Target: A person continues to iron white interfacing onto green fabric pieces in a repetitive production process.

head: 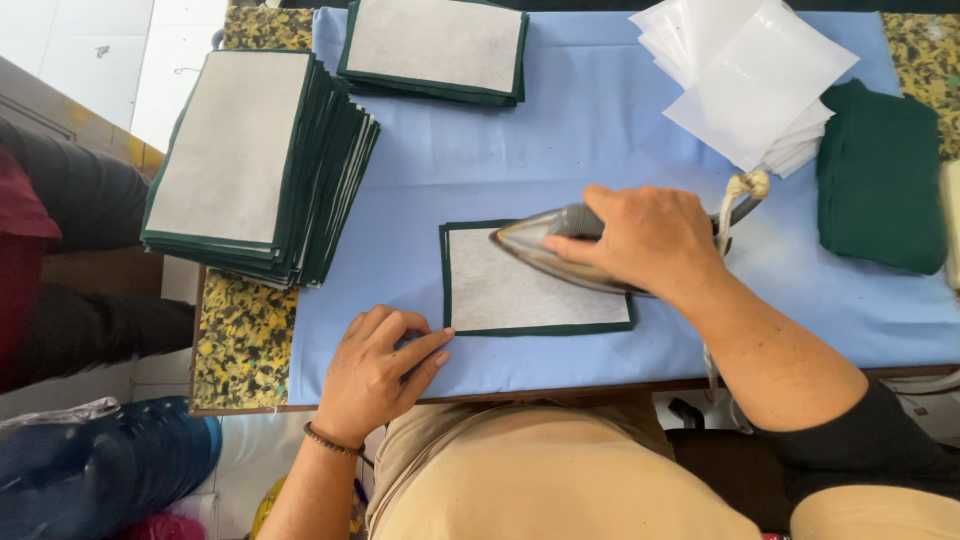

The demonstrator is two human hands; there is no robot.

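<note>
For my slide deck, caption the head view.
Right hand presses an iron on a green-edged fabric rectangle; left hand steadies its corner.

We keep our left hand (378, 368) low and close to the body, palm down, the fingers loosely curled and the index finger stretched out flat toward the right. A thin dark band circles that wrist, and the bare forearm runs back toward our lower left. Our right hand (645, 240) reaches further forward, knuckles up, fingers wrapped tight in a closed grip. Its forearm slants down to the right, bare to a dark sleeve at the elbow.
</note>
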